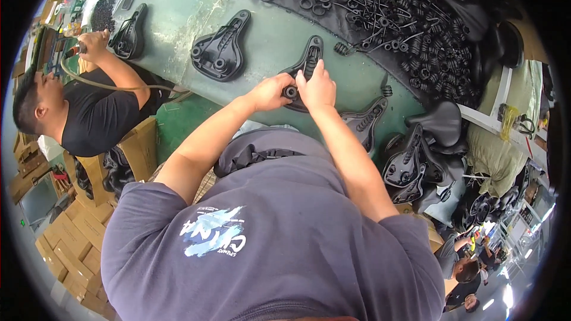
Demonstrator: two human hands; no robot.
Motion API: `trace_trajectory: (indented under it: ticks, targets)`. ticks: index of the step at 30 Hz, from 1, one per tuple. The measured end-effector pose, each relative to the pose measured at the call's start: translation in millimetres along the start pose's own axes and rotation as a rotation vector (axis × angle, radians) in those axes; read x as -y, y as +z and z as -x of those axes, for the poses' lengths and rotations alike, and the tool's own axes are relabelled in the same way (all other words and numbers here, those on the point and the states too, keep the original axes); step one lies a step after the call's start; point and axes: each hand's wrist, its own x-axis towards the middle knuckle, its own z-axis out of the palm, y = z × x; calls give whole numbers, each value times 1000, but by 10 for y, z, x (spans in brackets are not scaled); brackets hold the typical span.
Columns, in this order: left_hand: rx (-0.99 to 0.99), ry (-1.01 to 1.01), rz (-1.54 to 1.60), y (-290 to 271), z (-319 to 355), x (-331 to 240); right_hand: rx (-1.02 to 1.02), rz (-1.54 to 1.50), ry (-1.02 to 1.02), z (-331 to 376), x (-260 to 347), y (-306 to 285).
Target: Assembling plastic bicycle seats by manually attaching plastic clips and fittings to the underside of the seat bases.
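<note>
A black bicycle saddle (313,49) lies underside up on the green table before me, its narrow nose pointing away. My left hand (269,93) is closed on its rear left part, fingers beside a round black fitting with a hole. From the right, my right hand (317,88) grips the same saddle, thumb side along its middle and fingertips toward the nose. Both hands cover much of the wide rear, so small parts under the fingers are hidden. Just right of my hands another upturned saddle (364,123) rests at the table's near edge.
Farther left lie two more upturned saddles, one nearer (219,53) and one (131,32) beside a co-worker (89,107) holding a hosed tool. Loose springs and rings (380,12) cover a black mat at the back right. Stacked saddles (416,154) stand right; cartons (71,244) fill the lower left.
</note>
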Motion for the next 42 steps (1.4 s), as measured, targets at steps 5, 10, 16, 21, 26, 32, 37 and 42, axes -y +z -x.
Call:
trace_trajectory:
  ticks: [5,10,16,21,26,32,37,42]
  targets:
    - [-405,-20,-174,47,-32,-206,63,-14,-157,-26,-224,-291]
    - [-565,-282,-321,384,-540,-406,-137,-144,-155,68,-353,71]
    - [-587,-265,-335,327,-753,-225,-144,-77,-103,-125,-369,-42]
    - [-198,-752,281,137,-393,303,-212,-275,-141,230,-974,-428]
    - [-374,-863,271,-13,389,641,-282,-41,280,1049,-1950,-596]
    - [-622,-1037,407,-989,906,1165,25,-245,409,1278,-2219,-292]
    - [-938,-828,665,-1276,985,1735,67,-313,-88,548,-1581,-562]
    - [-1105,-948,768,-379,963,1596,-399,436,210,-305,-2119,-718]
